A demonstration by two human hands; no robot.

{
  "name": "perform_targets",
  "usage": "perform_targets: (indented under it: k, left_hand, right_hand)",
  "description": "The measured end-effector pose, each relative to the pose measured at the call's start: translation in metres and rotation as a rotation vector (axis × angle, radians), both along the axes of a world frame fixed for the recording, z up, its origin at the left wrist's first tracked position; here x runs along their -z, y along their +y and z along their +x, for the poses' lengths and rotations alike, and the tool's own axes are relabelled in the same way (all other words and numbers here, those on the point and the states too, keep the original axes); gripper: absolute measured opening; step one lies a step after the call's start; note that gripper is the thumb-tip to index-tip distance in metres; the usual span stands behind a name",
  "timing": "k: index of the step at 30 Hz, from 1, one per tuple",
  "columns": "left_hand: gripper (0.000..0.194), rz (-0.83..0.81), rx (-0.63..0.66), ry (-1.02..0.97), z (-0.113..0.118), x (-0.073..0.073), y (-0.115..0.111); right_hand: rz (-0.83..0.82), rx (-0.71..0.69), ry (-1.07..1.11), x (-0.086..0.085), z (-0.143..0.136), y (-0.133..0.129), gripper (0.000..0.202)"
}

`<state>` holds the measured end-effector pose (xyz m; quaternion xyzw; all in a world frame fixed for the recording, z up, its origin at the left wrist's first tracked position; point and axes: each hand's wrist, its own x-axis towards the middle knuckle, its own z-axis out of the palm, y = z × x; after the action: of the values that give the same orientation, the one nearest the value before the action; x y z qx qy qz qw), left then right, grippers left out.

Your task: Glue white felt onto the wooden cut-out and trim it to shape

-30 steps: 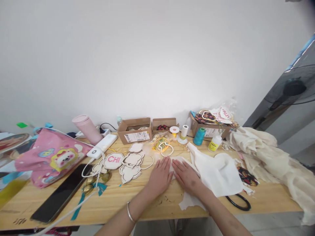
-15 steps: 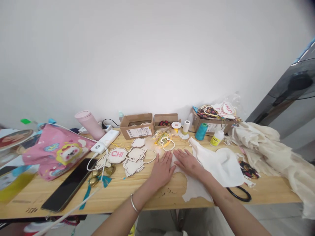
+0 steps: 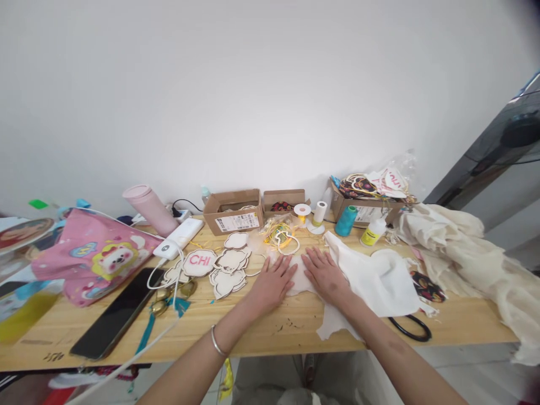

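White cloth lies flat on the wooden table, at its middle, under and between two open hands; the left hand is palm down at the cloth's left side, fingers spread a little, gripping nothing; the right hand is palm down too, fingers extended over the cloth, gripping nothing; the two are near each other but apart. Silver shows on the left wrist, a plain bracelet; just right of the right hand spreads a bigger white sheet, with a black handle poking out below it. Left of the left hand sit pale cutouts, some overlapping, beside a badge reading CHI in pink; farther left are a black phone and a pink bag. Behind the hands are a tangle of yellow thread, a teal spool, a bottle with a yellow label, and three cardboard boxes; cream fabric is heaped at the right end.
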<state>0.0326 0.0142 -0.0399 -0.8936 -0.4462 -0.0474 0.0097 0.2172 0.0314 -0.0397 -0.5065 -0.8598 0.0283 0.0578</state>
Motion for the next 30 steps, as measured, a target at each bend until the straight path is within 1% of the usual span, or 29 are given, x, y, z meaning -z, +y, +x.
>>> perform_targets:
  k: [2, 5, 7, 10, 12, 14, 17, 20, 22, 25, 27, 28, 30]
  left_hand:
    - [0.050, -0.002, -0.009, -0.015, 0.000, 0.003, 0.001]
    - [0.056, -0.032, -0.017, -0.042, -0.001, 0.005, 0.000]
    - [0.053, -0.044, -0.013, -0.044, -0.003, 0.005, 0.000]
    - [0.046, -0.023, -0.019, -0.024, -0.006, 0.005, -0.004]
    - [0.045, 0.029, -0.077, -0.018, -0.004, 0.007, -0.011]
    - [0.046, 0.098, -0.134, -0.028, 0.003, 0.010, -0.021]
    - [0.048, 0.120, -0.077, -0.027, 0.014, 0.013, -0.038]
    - [0.049, 0.138, -0.099, -0.027, 0.015, 0.012, -0.049]
    - [0.048, 0.158, -0.134, -0.026, 0.010, 0.011, -0.052]
    - [0.048, 0.188, -0.168, -0.022, 0.000, 0.013, -0.051]
    - [0.050, 0.200, -0.177, -0.024, -0.001, 0.016, -0.049]
    - [0.051, 0.202, -0.175, -0.027, 0.001, 0.017, -0.049]
    - [0.052, 0.200, -0.159, -0.034, 0.005, 0.019, -0.048]
  right_hand:
    - [0.012, -0.029, 0.027, 0.001, -0.006, -0.004, 0.047]
    - [-0.015, -0.037, 0.027, 0.011, -0.009, -0.008, 0.053]
    - [-0.035, -0.005, 0.006, 0.016, -0.004, -0.008, 0.055]
    - [-0.035, 0.016, -0.031, 0.012, 0.007, -0.007, 0.051]
    - [0.010, -0.003, -0.043, 0.007, 0.010, -0.010, 0.046]
    - [0.075, -0.053, -0.042, 0.007, 0.009, -0.017, 0.045]
    - [0.109, -0.149, -0.017, 0.016, 0.003, -0.030, 0.045]
    - [0.079, -0.173, 0.012, 0.025, 0.007, -0.038, 0.046]
    - [0.059, -0.165, 0.011, 0.021, 0.013, -0.038, 0.045]
    - [0.033, -0.189, -0.008, 0.005, 0.017, -0.035, 0.044]
    - [0.029, -0.226, -0.010, -0.002, 0.013, -0.033, 0.044]
    - [0.034, -0.242, -0.005, -0.002, 0.011, -0.033, 0.044]
    - [0.037, -0.267, 0.013, 0.005, 0.007, -0.032, 0.044]
